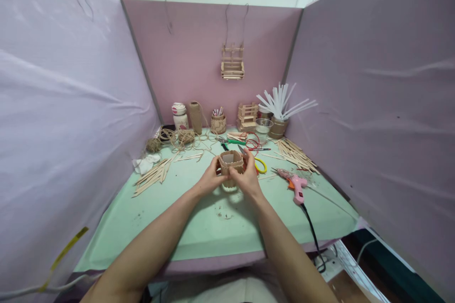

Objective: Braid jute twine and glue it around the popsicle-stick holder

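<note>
A small cup-shaped holder made of ice-cream sticks (230, 162) is held upright just above the green table top (199, 227), open side up. My left hand (210, 180) grips its left side with the fingers curled round it. My right hand (248, 175) grips its right side, thumb and fingers pressed on the wall. Both forearms reach in from the near edge.
A pink glue gun (295, 184) lies right of my hands, its black cord running off the table. Loose sticks lie in piles at left (152, 176) and right (296, 154). Scissors, twine, a white jar and stick holders stand at the back. Pink panels wall three sides.
</note>
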A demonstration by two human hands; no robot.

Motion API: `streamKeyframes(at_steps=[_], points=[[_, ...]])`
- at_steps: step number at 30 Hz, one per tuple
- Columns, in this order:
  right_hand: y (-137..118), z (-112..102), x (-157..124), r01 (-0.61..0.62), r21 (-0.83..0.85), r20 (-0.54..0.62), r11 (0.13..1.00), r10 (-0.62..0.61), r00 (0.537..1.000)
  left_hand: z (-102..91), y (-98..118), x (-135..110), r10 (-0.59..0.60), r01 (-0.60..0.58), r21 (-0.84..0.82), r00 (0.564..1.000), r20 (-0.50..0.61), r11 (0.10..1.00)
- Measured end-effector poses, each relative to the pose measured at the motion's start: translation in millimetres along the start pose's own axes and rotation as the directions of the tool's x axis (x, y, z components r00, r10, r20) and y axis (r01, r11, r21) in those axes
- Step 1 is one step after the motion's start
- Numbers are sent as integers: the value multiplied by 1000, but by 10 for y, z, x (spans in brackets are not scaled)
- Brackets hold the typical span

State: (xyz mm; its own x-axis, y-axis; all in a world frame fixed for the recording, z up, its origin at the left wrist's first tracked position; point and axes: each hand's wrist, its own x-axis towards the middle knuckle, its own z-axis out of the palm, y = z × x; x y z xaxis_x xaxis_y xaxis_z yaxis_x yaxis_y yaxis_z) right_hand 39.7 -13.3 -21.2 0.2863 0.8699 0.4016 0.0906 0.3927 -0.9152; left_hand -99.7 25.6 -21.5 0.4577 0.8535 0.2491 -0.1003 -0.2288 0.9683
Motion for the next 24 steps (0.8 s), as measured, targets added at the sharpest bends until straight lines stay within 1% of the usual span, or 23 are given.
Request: streamKeyframes(at_steps=[2, 5, 7, 11, 14, 18, 22, 24], points=[[34, 13, 4, 0, -48, 0, 999, 0, 1000, -15, -36, 11, -7, 8, 20, 1000, -23, 1000], [81, -3, 9, -31, -65, 12, 997, 32, 999, -50, -60, 16, -24, 24, -1, 1000, 17, 1000], [97, -44, 1, -45, -38, 60, 998, 47, 997, -77, -40, 13, -19, 22, -43, 998, 56, 999], [76, -189, -27, -57, 43, 197, 997, 47, 979, -120, 37, 12, 8, 2, -80, 992, 127, 997], [35, -300, -16, -79, 88, 246, 993, 55, 968, -144, 71, 20, 14, -1, -85, 988, 155, 996], [7, -348, 28, -89, 145, 264, 985, 48, 963, -169, 77, 32, 2, 9, -80, 990, 140, 997], [-1, -293, 37, -88, 178, 249, 980, 41, 968, -165, 81, 30, 24, -15, -64, 988, 153, 998], [-11, -264, 31, -100, 187, 245, 977, 52, 968, -156, 88, 27, 28, -21, -51, 990, 141, 998]])
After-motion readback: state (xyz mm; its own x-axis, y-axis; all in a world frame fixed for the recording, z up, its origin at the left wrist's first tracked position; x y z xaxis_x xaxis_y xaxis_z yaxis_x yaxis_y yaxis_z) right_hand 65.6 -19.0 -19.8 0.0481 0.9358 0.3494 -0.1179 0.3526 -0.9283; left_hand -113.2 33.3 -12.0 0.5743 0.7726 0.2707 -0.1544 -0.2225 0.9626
